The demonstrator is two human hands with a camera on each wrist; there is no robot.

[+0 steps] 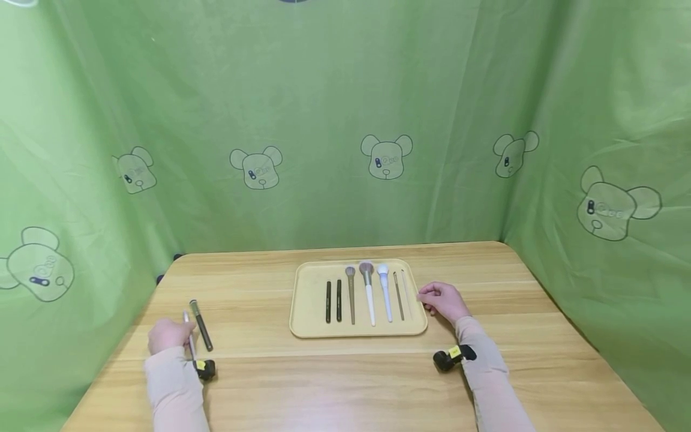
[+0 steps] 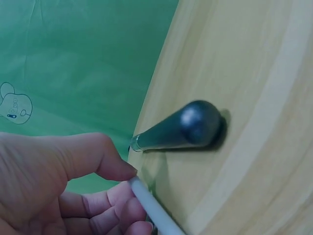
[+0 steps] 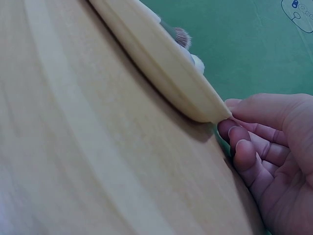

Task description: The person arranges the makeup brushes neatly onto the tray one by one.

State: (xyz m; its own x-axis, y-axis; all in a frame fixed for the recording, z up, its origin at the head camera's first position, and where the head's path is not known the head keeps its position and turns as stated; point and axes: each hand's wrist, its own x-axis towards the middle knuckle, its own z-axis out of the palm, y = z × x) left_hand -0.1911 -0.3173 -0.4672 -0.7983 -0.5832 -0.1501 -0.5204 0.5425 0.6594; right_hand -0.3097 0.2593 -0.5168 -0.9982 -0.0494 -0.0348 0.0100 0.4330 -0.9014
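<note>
On the left side of the table my left hand pinches a slim white brush handle between thumb and fingers. Just right of it lies a dark-handled brush, its rounded black end facing the left wrist camera. My right hand grips the right rim of a cream tray, thumb over the edge and fingers beneath. Side by side on the tray lie makeup brushes, among them a large white-handled one, a white fluffy one and a brown one.
Two short black sticks lie at the left of the row on the tray, and a thin brown brush and a thin white stick at its right. Green curtains enclose the wooden table at the back and sides.
</note>
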